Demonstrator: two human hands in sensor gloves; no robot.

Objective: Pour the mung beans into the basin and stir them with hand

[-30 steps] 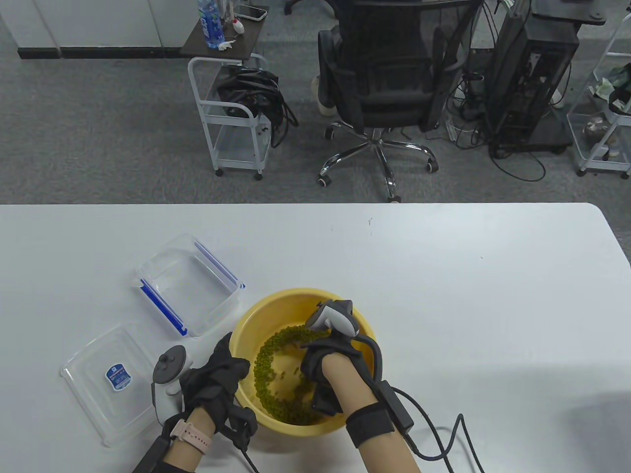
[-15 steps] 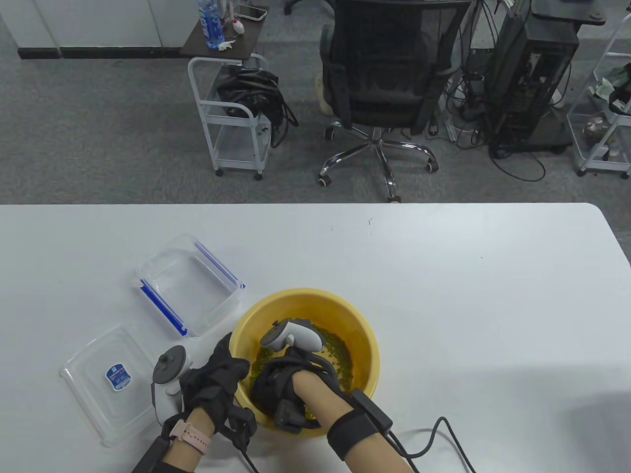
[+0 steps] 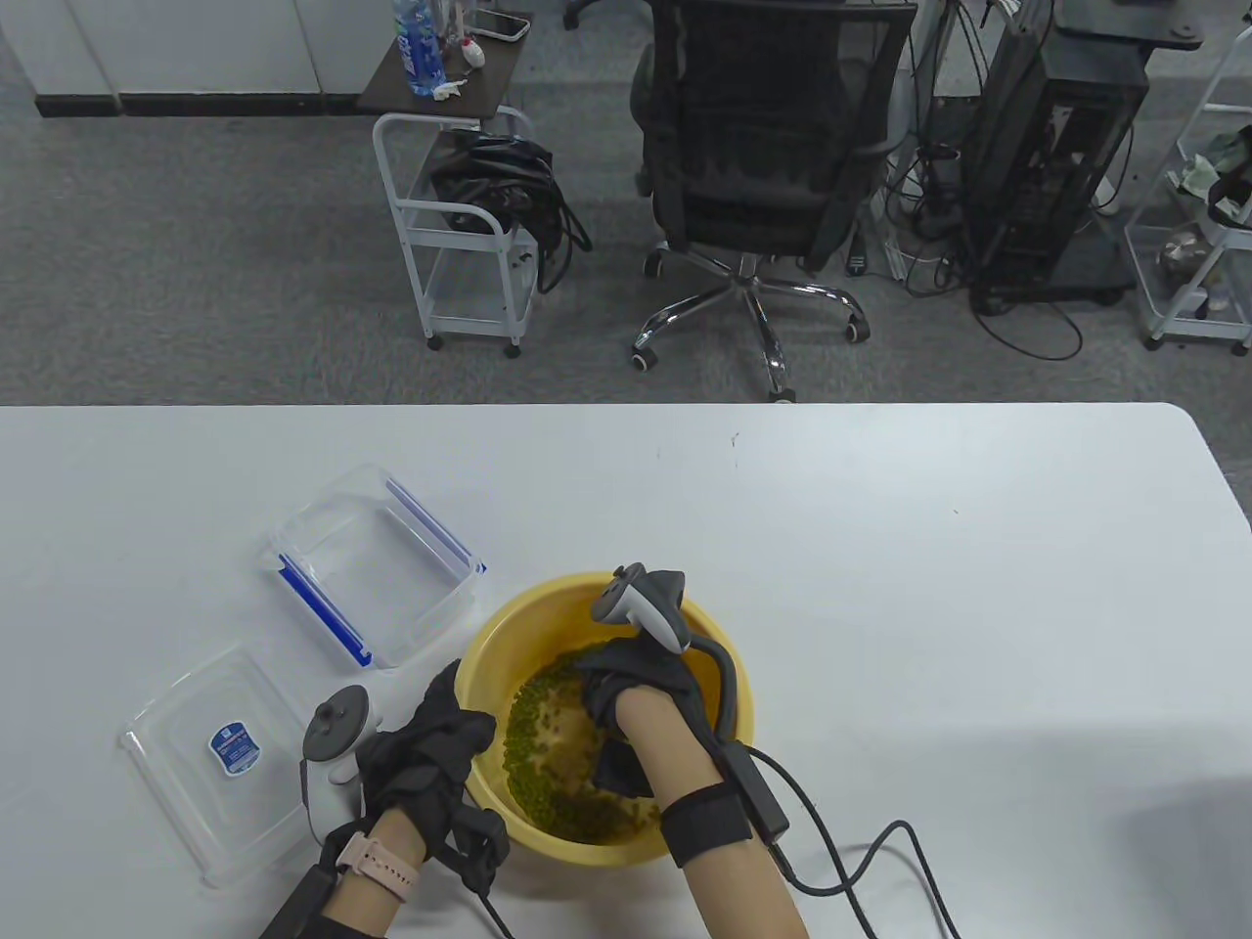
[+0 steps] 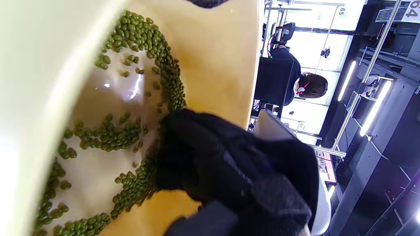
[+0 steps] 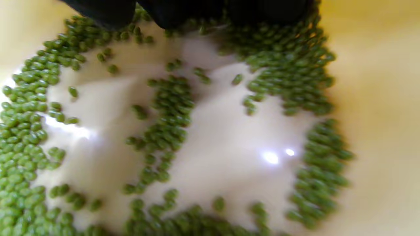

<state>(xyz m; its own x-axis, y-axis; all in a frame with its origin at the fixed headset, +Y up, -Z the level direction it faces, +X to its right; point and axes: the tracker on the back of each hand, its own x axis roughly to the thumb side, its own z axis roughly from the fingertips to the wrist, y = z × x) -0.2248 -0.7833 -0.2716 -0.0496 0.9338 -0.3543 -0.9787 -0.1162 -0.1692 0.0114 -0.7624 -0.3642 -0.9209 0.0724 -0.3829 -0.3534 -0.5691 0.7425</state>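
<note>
Your right hand [image 3: 636,699] is down inside the yellow basin [image 3: 729,665], its fingertips [image 5: 183,13] dipped into the mung beans [image 3: 533,719]. The right wrist view shows only the dark tips among the beans, so whether the grip is curled or straight cannot be told. Your left hand [image 3: 430,748] wraps over the basin's near-left rim, thumb inside and fingers curled round the edge, a firm grip on the basin.

The beans lie in a ring round the basin floor, thickest along the left and near wall, with a bare glossy patch in the middle and a loose streak of beans across it.

The basin stands on the white counter [image 3: 880,587]. Just to its left sits the clear container [image 3: 377,567] with 2 blue clasps, with no beans in it. Nearer you and farther left, the clear lid [image 3: 230,748] lies flat with its small blue label up. A cable [image 3: 861,871] trails from your right wrist across the counter.
</note>
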